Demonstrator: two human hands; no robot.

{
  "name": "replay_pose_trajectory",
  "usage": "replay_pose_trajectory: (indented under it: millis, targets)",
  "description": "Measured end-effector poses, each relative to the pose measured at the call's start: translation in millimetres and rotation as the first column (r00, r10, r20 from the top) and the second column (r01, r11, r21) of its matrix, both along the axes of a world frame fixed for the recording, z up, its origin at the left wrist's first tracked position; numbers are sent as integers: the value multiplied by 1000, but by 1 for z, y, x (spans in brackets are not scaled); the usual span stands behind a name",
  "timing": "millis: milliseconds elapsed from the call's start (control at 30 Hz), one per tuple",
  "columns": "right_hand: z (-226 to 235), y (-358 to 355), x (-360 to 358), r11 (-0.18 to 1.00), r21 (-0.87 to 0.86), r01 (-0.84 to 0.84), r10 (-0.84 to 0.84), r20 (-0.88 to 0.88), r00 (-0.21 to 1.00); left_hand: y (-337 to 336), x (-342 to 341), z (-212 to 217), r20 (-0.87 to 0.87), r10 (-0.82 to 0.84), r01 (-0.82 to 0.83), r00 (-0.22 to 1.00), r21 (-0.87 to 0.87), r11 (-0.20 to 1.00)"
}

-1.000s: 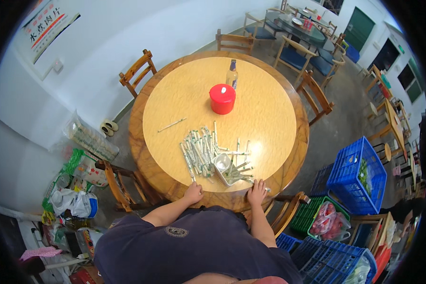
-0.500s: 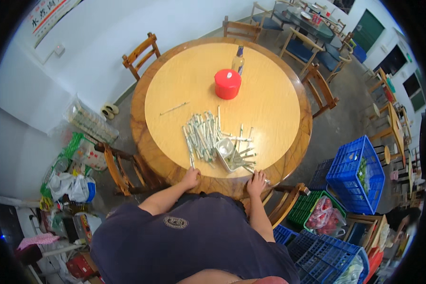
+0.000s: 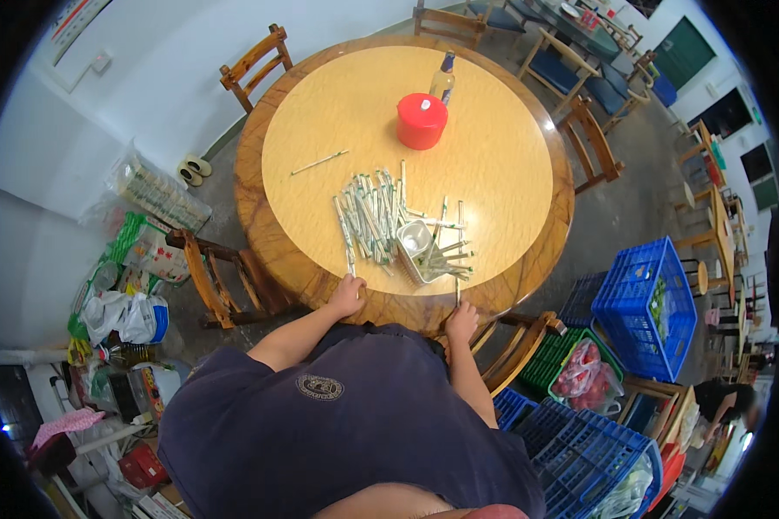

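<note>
Many slim paper-wrapped chopstick packets [image 3: 370, 216] lie in a loose heap on the round table, mostly pointing away from me. My left hand [image 3: 347, 296] is at the table's near edge, its fingers closed on the lower end of a chopstick packet [image 3: 349, 251] beside the heap. To the right, my right hand [image 3: 462, 322] pinches the near end of another chopstick packet [image 3: 458, 292], which points straight ahead. Between the hands, a little farther off, sits a small light basket [image 3: 409, 263] holding a clear cup [image 3: 415, 236] and several packets, some jutting out to the right.
A red lidded tub [image 3: 421, 123] and a glass bottle [image 3: 442, 80] stand toward the table's far side. One packet [image 3: 319, 162] lies apart at left. Wooden chairs [image 3: 218, 281] surround the table. Blue crates [image 3: 645, 311] and a green crate [image 3: 563, 363] are at right; bags crowd the left.
The view has shifted, so the table sits higher in the picture. My right hand has drawn in slightly; the packet in it has turned from slanting to pointing ahead. My left hand keeps its hold.
</note>
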State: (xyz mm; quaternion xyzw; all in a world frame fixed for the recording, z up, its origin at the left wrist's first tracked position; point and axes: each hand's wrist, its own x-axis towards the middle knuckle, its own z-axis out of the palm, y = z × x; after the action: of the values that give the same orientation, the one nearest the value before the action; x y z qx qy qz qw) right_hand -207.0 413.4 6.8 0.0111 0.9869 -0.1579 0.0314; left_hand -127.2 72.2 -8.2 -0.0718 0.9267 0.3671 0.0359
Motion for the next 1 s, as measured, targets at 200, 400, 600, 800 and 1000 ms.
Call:
replay_pose_trajectory:
  millis: [200,400,600,800,1000]
  targets:
    - [-14,31,1,860,-490,147,-130,68,989,3,-7,-9,-48,26,-24,999,39,999]
    - [40,58,11,633,-756,168,-11,208,978,12,-35,44,-36,181,-164,983,275,947]
    - [182,11,13,750,-556,-359,510,139,849,49,-70,141,-100,-178,202,979,593,779]
    - [206,14,21,789,-548,-278,487,283,826,79,-77,169,-87,-559,503,825,566,654]
    - [231,6,18,781,-514,-355,528,240,815,81,-58,178,-54,-546,497,836,499,710]
